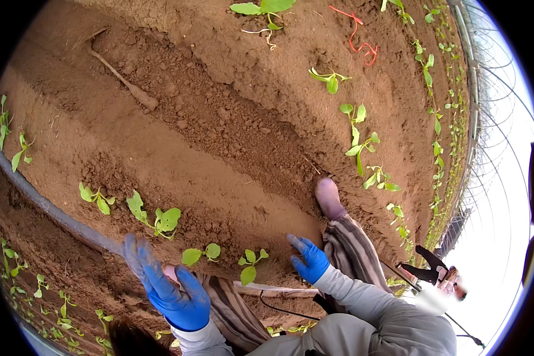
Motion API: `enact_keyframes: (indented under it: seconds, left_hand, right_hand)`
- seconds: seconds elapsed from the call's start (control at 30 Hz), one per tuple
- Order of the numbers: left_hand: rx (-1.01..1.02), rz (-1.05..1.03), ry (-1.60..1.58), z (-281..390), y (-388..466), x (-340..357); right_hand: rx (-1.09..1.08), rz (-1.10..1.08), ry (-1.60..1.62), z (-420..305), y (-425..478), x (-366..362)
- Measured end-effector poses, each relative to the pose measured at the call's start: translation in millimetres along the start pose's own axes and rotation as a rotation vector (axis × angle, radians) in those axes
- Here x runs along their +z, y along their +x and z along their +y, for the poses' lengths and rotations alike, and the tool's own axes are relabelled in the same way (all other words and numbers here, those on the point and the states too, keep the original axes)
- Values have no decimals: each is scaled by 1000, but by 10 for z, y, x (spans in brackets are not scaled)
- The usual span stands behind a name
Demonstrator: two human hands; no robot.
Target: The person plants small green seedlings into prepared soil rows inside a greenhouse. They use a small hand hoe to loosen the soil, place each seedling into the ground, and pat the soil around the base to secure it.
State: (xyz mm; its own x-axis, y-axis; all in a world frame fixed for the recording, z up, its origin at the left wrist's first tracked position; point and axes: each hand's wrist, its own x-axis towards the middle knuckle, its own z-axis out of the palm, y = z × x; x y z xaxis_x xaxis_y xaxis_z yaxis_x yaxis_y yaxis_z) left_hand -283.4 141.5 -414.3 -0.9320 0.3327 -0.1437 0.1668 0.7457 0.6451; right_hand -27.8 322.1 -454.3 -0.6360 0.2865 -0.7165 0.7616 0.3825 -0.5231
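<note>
Both hands wear soil-dusted blue gloves. My left hand (173, 289) is raised at the lower left, fingers extended and thumb apart, with nothing in it. It partly hides a grey hose or pipe (66, 216) behind it. My right hand (310, 261) is beside my striped trouser leg (353, 253), its fingers parted and no object visible in them. Between the hands, a two-leaved seedling (201, 254) and another small seedling (249, 267) stand in the raised soil bed (213, 182). Farther left grow a larger seedling with holed leaves (158, 218) and a smaller one (97, 198).
A soil-covered hand tool (122, 78) lies in the furrow. On the far bed are a red string (358, 38) and a seedling with bare roots (267, 13). My boot (329, 198) stands in the furrow. Another person (445, 276) is at the right, near greenhouse hoops (494, 111).
</note>
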Motion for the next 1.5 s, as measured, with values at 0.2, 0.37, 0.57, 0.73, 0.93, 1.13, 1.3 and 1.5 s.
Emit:
enact_keyframes:
  seconds: [0.2,0.37,0.57,0.73,0.93,1.13,1.3,1.5]
  left_hand:
    - [-132,-584,-300,645,-998,-59]
    - [-343,-466,-631,889,-1665,503]
    - [-49,-351,-580,674,-1382,492]
    - [3,-298,-510,488,-1278,197]
    - [0,-262,-499,149,-1016,-80]
    - [-96,-209,-434,-181,-730,-202]
    - [-93,-280,-364,-401,-246,-24]
    - [-289,-214,-209,-414,494,-317]
  right_hand:
    - [-245,-140,-93,-37,240,-38]
    - [-184,-205,-251,-47,331,-64]
    - [-306,-107,-235,-99,650,-81]
    - [-5,71,-251,416,492,141]
    - [-120,-54,-395,-800,165,75]
    - [-327,-126,-280,-2506,334,44]
    - [-283,-138,-381,-2619,958,147]
    - [-414,-308,-323,-3231,1773,-10]
